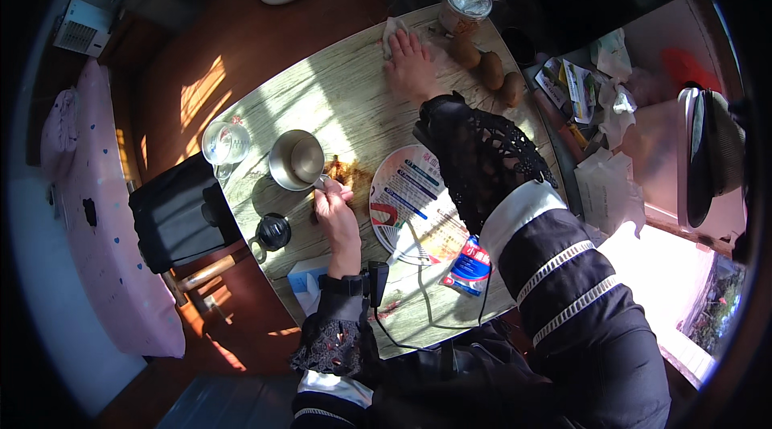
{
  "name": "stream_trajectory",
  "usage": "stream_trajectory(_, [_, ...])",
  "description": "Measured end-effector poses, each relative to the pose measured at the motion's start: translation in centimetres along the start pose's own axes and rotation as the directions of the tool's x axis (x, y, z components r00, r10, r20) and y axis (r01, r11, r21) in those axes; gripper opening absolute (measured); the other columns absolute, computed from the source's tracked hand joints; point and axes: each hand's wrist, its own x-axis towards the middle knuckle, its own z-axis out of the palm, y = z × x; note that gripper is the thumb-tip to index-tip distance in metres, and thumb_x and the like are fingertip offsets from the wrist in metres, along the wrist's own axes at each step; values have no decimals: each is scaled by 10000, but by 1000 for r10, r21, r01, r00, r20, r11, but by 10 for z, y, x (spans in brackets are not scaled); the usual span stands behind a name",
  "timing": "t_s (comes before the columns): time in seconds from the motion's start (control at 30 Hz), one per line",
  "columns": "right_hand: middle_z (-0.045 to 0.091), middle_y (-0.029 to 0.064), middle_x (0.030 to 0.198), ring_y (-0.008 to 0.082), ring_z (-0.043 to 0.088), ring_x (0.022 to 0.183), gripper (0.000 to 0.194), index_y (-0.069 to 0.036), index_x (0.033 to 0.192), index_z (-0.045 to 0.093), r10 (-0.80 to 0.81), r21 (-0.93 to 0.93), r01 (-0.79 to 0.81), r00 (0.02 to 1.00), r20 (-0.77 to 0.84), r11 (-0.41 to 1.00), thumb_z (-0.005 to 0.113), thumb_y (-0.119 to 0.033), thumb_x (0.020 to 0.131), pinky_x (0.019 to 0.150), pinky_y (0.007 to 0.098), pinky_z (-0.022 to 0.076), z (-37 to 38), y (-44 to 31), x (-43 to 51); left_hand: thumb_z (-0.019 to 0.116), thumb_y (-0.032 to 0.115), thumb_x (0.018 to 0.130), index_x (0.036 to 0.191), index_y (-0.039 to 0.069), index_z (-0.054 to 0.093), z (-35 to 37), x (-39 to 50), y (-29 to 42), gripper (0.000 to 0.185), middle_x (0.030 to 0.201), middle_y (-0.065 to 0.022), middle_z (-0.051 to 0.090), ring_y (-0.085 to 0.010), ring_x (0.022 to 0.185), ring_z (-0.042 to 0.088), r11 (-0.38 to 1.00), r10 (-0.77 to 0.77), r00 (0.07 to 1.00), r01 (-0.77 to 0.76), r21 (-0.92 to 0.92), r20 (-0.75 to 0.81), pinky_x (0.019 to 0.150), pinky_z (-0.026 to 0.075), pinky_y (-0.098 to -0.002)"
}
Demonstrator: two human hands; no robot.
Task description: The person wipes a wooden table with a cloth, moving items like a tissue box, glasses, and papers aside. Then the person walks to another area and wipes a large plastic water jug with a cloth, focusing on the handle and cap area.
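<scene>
My left hand [335, 212] grips the handle of a stainless steel cup [297, 160] above the wood-patterned table [283, 91]. A dark brown stain [350, 177] lies on the tabletop by that hand. My right hand [412, 70] is spread flat near the far edge, its fingers on a crumpled white tissue [395, 31]. A round printed paper fan [410, 206] lies between my arms. To the right of my right hand are several brown kiwi-like fruits [491, 70] and a clear lidded tub [464, 7].
A glass measuring cup [225, 143] stands at the left edge, near a black-lidded container [273, 232]. A blue and red packet [470, 266], a tissue box [304, 281] and a black cable [395, 341] lie near me. A cluttered shelf [573, 169] adjoins the right side.
</scene>
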Motion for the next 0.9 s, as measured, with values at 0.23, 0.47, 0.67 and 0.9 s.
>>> stream_trajectory(0.23, [148,85,1568,328,108,1445,624,-123,1493,213,-352,87,346,856,380,934,467,-186,927,1154,495,139,-58,37,-132,421,293,1001,902,-25,517,24,10,2,346,752,-71,557,-162,701,556,969,128,991,-136,208,49,667,461,-324])
stream_trajectory(0.47, [149,64,1571,332,96,1447,632,-137,1499,204,-312,43,339,800,512,940,475,-184,930,1146,512,182,-116,113,-178,450,283,963,878,-41,531,67,2,13,345,764,-115,604,-216,747,596,972,42,971,-94,213,235,717,460,-343])
stream_trajectory(0.67, [240,94,1540,342,191,1423,599,-118,1466,295,-286,-18,325,856,430,945,500,-169,906,1134,468,237,-123,147,-202,458,308,950,871,-15,543,99,4,17,344,786,-125,638,-236,732,618,953,62,909,-176,245,412,703,468,-361])
stream_trajectory(0.9, [253,76,1538,321,207,1419,582,-112,1446,333,-340,-29,362,898,280,932,498,-206,895,1141,465,222,-78,95,-148,504,306,936,1068,-28,493,107,-1,23,359,1006,-186,578,-319,942,565,907,117,990,-141,397,83,841,439,-403])
